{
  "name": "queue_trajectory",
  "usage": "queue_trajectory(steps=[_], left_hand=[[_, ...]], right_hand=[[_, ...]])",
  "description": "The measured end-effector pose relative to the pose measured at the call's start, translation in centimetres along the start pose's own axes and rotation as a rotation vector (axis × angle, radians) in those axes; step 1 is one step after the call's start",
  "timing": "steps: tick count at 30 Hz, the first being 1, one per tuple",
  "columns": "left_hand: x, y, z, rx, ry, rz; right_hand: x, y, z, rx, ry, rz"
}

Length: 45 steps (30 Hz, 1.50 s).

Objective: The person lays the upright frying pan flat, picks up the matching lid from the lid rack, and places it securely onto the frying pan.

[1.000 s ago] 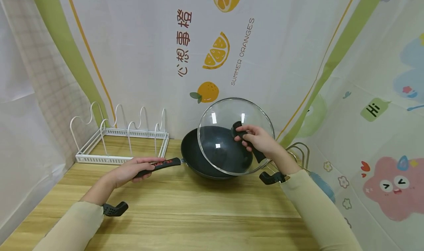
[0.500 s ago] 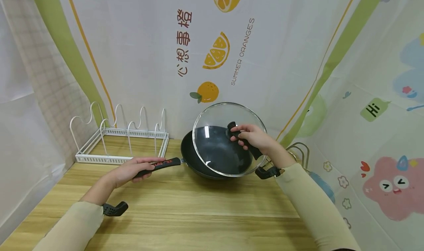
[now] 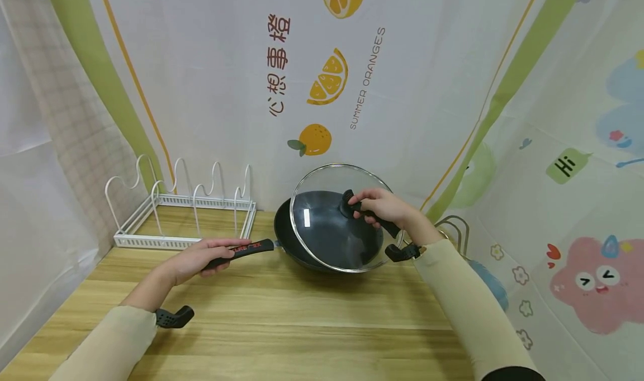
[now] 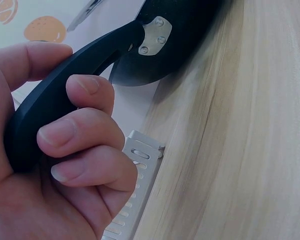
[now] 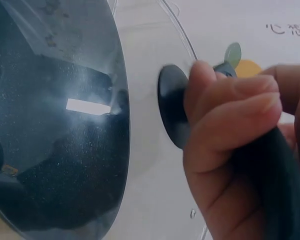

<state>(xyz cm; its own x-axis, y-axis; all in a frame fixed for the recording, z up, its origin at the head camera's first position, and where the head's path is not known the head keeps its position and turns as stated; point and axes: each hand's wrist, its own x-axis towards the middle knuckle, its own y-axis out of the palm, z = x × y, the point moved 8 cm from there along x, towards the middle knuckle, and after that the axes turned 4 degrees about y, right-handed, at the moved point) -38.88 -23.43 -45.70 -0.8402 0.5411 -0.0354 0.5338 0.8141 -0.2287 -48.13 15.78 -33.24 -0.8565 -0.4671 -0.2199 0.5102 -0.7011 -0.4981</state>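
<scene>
A black wok (image 3: 288, 231) sits on the wooden table near the back, its long handle (image 3: 254, 248) pointing left. My left hand (image 3: 193, 260) grips that handle; in the left wrist view the fingers (image 4: 92, 127) curl round it. Above the wok, tilted, is a glass lid (image 3: 322, 181) with a steel rim. Its black handle (image 3: 384, 223) is held by my right hand (image 3: 384, 206), fingers curled round it in the right wrist view too. The lid overlaps the wok's right and middle part; whether its lower rim touches the wok I cannot tell.
A white wire rack (image 3: 156, 240) stands on the table (image 3: 302, 325) at the back left. Behind my right forearm a metal wire rack (image 3: 460, 230) is partly hidden, with a blue-grey thing (image 3: 490, 286) beside it. Printed curtains hang behind and at the sides.
My right hand has brought the lid left and lower over the wok. The left hand keeps its hold on the wok's handle, and the wok stays in place.
</scene>
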Motion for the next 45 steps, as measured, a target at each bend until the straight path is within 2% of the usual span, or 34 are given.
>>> queue_trajectory(steps=[9,15,20,28,45], left_hand=[[-0.1,-0.2,0.1,0.013,-0.017,-0.015],[0.0,-0.2,0.2,0.015,-0.029,-0.015],[0.2,0.0,0.0,0.006,-0.006,0.002],[0.0,0.1,-0.3,-0.017,0.009,0.009],[0.0,0.1,-0.3,-0.02,0.017,0.009]], right_hand=[[1.2,0.0,0.4,-0.064,-0.003,0.073],[2.1,0.1,0.2,-0.02,0.002,0.125],[2.4,0.3,0.4,-0.001,-0.018,0.158],[3.2,0.5,0.5,0.018,-0.034,0.175],[4.4,0.6,-0.3,0.046,0.025,0.177]])
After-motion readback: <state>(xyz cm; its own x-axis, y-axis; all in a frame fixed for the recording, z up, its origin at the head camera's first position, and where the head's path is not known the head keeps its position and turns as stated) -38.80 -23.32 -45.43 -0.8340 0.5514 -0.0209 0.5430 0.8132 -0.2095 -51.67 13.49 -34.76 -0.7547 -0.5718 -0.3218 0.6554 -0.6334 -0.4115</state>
